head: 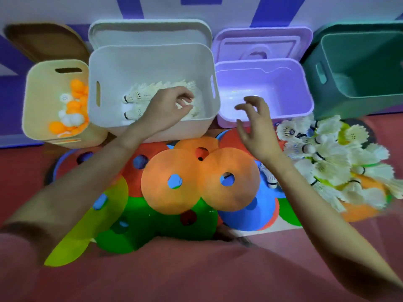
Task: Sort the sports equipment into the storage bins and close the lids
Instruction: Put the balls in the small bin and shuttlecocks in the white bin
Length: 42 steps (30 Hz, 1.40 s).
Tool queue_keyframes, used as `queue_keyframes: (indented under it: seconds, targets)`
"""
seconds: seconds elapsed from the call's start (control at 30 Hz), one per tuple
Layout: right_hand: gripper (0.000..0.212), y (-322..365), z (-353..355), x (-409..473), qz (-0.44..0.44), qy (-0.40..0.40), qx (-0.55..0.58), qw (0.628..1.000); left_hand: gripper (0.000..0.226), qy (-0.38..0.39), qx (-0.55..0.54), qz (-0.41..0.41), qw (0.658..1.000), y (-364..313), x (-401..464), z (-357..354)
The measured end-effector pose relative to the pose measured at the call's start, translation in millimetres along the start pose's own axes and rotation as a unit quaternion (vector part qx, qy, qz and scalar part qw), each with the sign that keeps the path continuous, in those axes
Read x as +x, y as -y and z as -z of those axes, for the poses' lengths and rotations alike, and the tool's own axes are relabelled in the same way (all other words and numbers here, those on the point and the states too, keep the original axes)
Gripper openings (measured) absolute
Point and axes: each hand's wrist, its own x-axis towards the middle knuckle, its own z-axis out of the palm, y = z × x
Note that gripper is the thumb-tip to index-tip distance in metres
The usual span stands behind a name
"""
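Glossy plastic purple bin (290,88), feathered shuttlecocks (331,153)

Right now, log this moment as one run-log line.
left hand: in white plastic bin, fingers on white feather shuttlecocks | right hand: open, holding nothing, by empty lilac plastic bin | lids: off

Dim, purple-tinted light from my head camera, colours oversaturated, soft glare on the floor of the lilac bin (265,68), whole frame soft and smeared, wide-angle bending at the edges, forearms blurred near the bottom corners.
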Motion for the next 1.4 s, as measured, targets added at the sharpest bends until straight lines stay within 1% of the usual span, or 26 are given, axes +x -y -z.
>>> queue_keyframes:
  seconds: [0.13, 0.27, 0.37, 0.5, 0.6, 0.7, 0.8, 0.87, 0.97, 1.03, 1.1, 1.2, 1.3, 1.4]
  targets:
    - [0.032, -47.9, 25.5, -42.2, -0.038, 0.01, -0.007, 0.999, 0.025, -0.02, 0.025, -0.072, 0.997, -36.8, -26.8, -30.9]
    - [0.031, -90.1, 51.0, -82.1, -0.083, 0.004, -0.017, 0.996, 0.026, -0.004, 0.024, -0.076, 0.997, -67.6, -42.6, -76.1]
    - [0.031, -117.8, 68.4, -109.8, -0.104, 0.005, -0.011, 0.995, 0.027, 0.025, 0.023, -0.092, 0.995, -86.1, -50.5, -115.3]
    - [0.033, -147.4, 83.6, -137.6, -0.114, 0.02, -0.016, 0.993, 0.035, 0.08, 0.011, -0.085, 0.993, -107.5, -60.2, -164.9]
    - [0.031, -164.2, 87.9, -149.2, -0.098, 0.043, -0.019, 0.994, 0.04, 0.121, 0.014, -0.067, 0.99, -120.1, -65.8, -200.3]
    - [0.031, -175.8, 83.3, -150.4, -0.1, 0.046, -0.026, 0.994, 0.046, 0.139, 0.019, -0.057, 0.988, -129.4, -70.1, -230.1]
    - [0.035, -184.5, 73.7, -146.0, -0.11, 0.056, -0.022, 0.992, 0.057, 0.144, 0.029, -0.04, 0.988, -136.0, -71.9, -253.2]
    - [0.033, -185.7, 68.5, -141.0, -0.116, 0.05, 0.005, 0.992, 0.065, 0.134, 0.03, -0.021, 0.99, -137.1, -71.7, -265.0]
    - [0.019, -185.5, 65.4, -130.0, -0.122, 0.019, 0.023, 0.992, 0.073, 0.106, -0.003, 0.016, 0.994, -139.9, -71.0, -273.6]
    - [0.008, -184.8, 66.4, -123.7, -0.122, -0.003, 0.046, 0.991, 0.073, 0.087, -0.036, 0.024, 0.995, -146.6, -71.6, -273.8]
    - [0.005, -183.8, 69.7, -120.2, -0.132, -0.025, 0.094, 0.987, 0.072, 0.071, -0.051, 0.018, 0.996, -150.3, -71.9, -273.6]
    - [0.004, -181.3, 76.2, -119.2, -0.164, -0.048, 0.167, 0.971, 0.067, 0.033, -0.022, 0.013, 0.999, -151.1, -70.5, -272.3]
    - [0.006, -177.2, 80.4, -117.4, -0.196, -0.031, 0.243, 0.95, 0.06, 0.002, -0.018, -0.007, 1.0, -150.0, -66.6, -268.7]
    - [0.007, -171.0, 82.9, -113.4, -0.201, 0.005, 0.31, 0.929, 0.058, -0.016, -0.025, -0.013, 0.999, -149.9, -67.5, -264.5]
